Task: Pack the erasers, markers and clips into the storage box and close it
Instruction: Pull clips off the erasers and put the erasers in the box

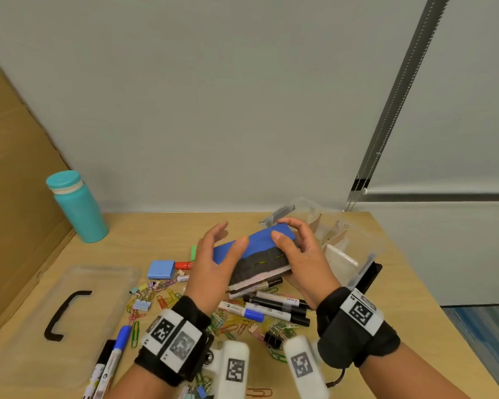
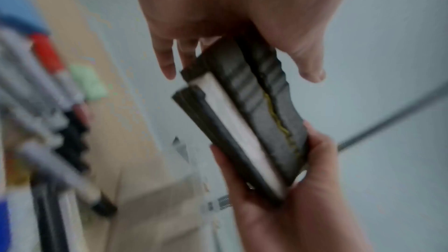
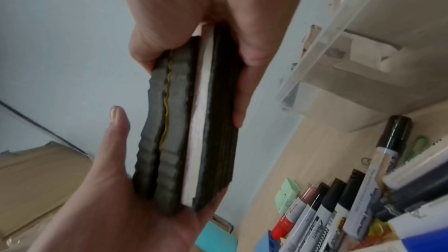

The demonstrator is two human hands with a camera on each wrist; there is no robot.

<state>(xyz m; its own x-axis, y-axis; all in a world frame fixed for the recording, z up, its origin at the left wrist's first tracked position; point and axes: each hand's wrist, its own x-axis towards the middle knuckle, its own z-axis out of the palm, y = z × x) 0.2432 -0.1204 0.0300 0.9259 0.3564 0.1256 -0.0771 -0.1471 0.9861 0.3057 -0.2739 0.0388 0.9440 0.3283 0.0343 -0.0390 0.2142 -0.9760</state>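
Note:
A stack of board erasers point(image 1: 260, 254), blue on top with black felt and a white layer below, hangs above the table. My right hand point(image 1: 300, 249) grips its right end between thumb and fingers. My left hand point(image 1: 213, 254) lies with straight fingers against the left end, thumb on the blue top. The right wrist view shows the erasers point(image 3: 184, 131) resting on the flat left palm point(image 3: 121, 189) under the right hand point(image 3: 194, 7). The clear storage box point(image 1: 366, 260) stands open just right of the stack. Markers point(image 1: 277, 306) and coloured clips point(image 1: 162, 295) lie below on the table.
The clear lid point(image 1: 69, 306) with a black handle lies at the left. A small blue eraser point(image 1: 161, 269), a green one point(image 1: 193, 252) and a red marker point(image 1: 183, 265) sit behind the clips. A teal bottle point(image 1: 78, 208) stands back left beside cardboard point(image 1: 12, 197). More markers point(image 1: 113, 358) lie front left.

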